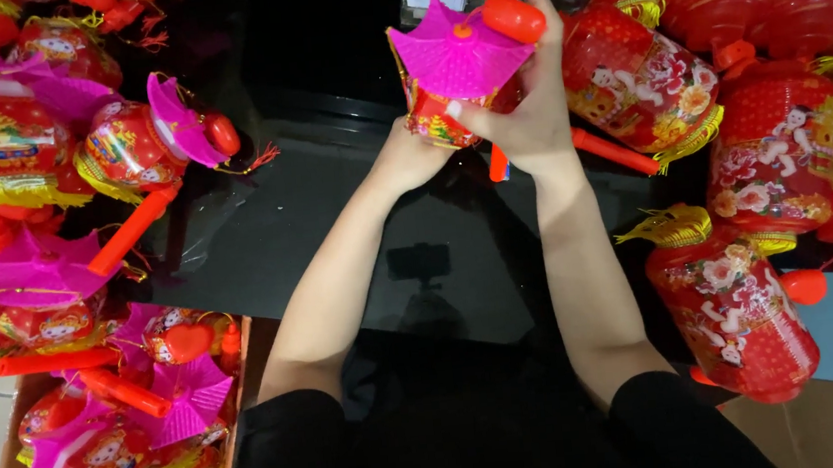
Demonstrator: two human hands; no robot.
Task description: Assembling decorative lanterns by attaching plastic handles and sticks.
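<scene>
While finished lanterns (47, 146) pile up at my left, my left hand (410, 159) props the red lantern (449, 86) from below, above the black tabletop (336, 231); my right hand (527, 119) wraps its fingers (539, 2) around it, steadying its pink roof (456, 55).

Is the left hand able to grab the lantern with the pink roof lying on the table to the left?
Probably not right away: the left hand is busy under the held lantern. The black tabletop between it and the lying lantern looks free.
</scene>
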